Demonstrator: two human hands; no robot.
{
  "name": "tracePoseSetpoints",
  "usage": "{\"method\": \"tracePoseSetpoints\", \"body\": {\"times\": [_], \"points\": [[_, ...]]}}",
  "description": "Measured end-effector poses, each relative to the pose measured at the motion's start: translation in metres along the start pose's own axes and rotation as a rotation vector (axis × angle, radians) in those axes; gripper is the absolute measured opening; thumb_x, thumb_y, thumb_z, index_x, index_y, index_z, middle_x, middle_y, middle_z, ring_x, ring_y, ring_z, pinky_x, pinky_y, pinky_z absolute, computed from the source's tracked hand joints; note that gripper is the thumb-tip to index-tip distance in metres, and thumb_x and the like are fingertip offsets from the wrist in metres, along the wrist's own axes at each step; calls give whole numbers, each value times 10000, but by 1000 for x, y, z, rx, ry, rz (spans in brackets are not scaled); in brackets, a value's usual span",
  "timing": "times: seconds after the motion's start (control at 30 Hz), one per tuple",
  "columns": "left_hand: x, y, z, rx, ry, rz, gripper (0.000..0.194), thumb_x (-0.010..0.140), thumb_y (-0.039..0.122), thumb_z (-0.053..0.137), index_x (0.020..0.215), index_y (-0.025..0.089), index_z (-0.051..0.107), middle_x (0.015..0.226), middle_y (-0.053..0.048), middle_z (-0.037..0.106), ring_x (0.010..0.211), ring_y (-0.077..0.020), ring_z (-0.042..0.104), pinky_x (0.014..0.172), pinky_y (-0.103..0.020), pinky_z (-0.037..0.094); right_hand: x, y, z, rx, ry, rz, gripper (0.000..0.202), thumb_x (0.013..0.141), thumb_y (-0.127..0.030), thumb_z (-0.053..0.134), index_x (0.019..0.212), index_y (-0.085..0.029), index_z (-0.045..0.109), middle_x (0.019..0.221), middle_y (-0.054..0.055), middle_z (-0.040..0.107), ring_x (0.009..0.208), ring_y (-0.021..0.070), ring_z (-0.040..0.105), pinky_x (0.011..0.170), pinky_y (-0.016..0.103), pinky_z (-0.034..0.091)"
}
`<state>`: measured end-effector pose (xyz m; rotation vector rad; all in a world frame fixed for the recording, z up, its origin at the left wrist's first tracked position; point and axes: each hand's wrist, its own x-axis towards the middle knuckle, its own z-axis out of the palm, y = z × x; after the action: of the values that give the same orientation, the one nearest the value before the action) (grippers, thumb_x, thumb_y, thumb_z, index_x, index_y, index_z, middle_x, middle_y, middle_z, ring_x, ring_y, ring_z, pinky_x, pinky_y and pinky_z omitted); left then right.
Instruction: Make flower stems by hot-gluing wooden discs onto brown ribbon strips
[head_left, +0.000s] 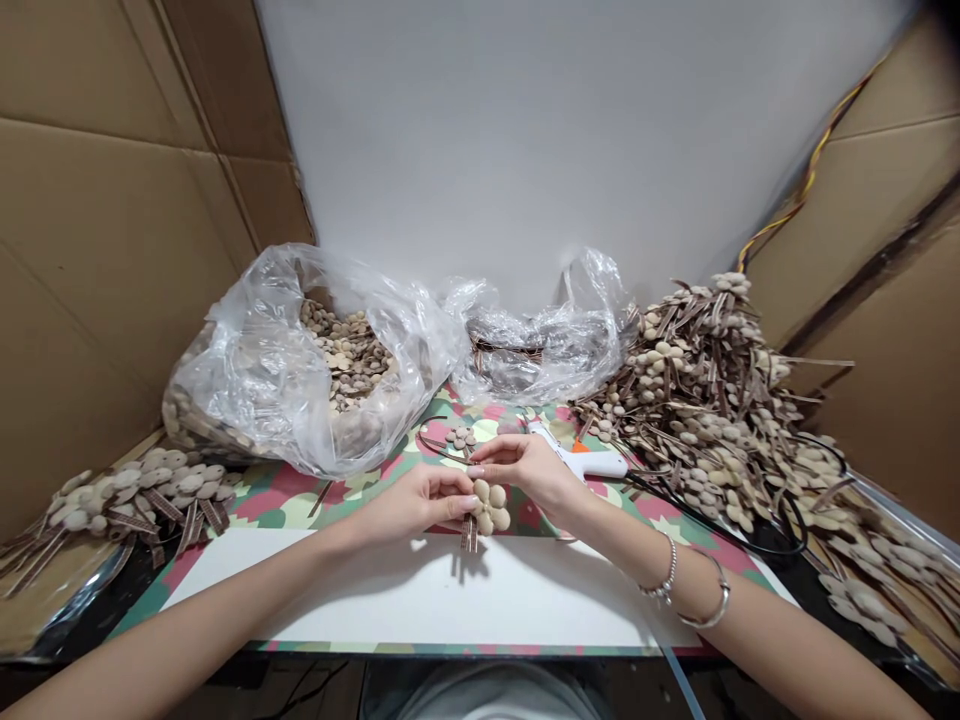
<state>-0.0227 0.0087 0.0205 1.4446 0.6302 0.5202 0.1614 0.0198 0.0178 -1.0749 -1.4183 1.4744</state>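
My left hand (pixel 429 497) is closed in a pinch on a beige fabric flower (pixel 492 508) with rounded, padded petals. Brown checked ribbon tails hang below the flower, over the white board. My right hand (pixel 529 472) is just above it, thumb and forefinger pinched together at the end of a thin brown ribbon (pixel 444 453) that curves off to the left. Its fingertips are close to the flower's top; whether they touch it I cannot tell. A second, greyish flower (pixel 460 437) lies on the patterned mat just beyond my hands.
A white glue gun (pixel 604 464) with an orange part and black cable lies right of my hands. Flowers with ribbons form a big heap (pixel 697 400) at right and a smaller pile (pixel 142 490) at left. Plastic bags (pixel 255 350) stand behind; cardboard walls flank the table.
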Motion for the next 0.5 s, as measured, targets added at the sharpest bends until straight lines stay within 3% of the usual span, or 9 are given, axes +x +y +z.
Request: {"method": "tracePoseSetpoints", "body": {"times": [0.3,0.5], "points": [[-2,3,2,123,4,12,219,837,289,533,858,94,630,813,-91,669,695,-149,599,644,-257,464,0,-1,0,-33,3,-22,212,584,-275,761,747,-153,702,692,14,642,625,122,540,569,248,396],[-1,2,3,138,20,24,211,819,273,559,761,85,634,749,-78,662,659,-141,597,623,-243,467,0,0,0,-14,-5,-21,228,579,-263,767,763,-148,696,704,23,651,625,122,555,569,247,413]]}}
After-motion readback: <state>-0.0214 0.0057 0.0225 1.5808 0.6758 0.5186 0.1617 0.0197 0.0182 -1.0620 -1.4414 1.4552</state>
